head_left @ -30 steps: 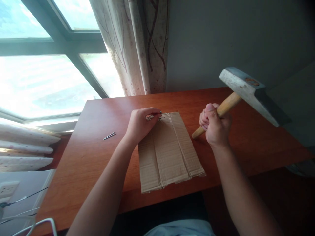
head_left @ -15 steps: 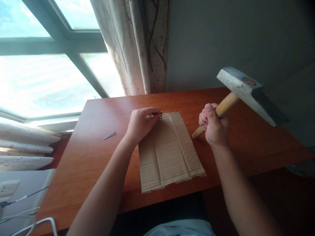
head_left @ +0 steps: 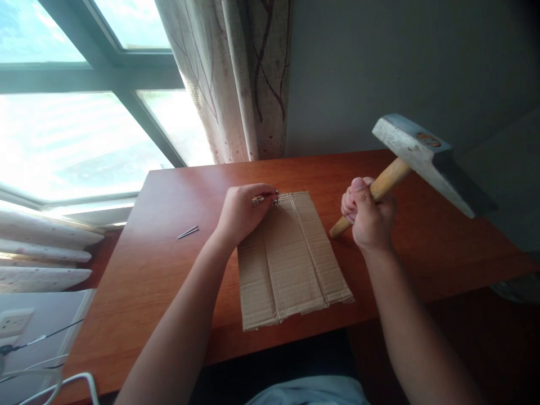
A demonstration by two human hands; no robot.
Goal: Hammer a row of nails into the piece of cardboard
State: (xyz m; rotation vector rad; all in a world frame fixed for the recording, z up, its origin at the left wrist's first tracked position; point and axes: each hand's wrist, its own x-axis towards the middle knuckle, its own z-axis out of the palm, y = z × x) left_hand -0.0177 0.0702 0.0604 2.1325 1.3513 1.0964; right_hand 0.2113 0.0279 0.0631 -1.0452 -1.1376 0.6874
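left hand [head_left: 242,211] pinches a small metal piece [head_left: 277,192], mostly hidden, at the far edge of the cardboard [head_left: 291,253]; right hand [head_left: 371,216] grips a hammer [head_left: 415,147], partly covering its handle [head_left: 390,177]

Hammer [head_left: 396,173] at right of frame, head very slightly farther left than in the earliest picture, right hand [head_left: 371,216] shifted marginally with it.

The table [head_left: 139,281] offers passage at its left — 2 nails [head_left: 188,232] lie in the way.
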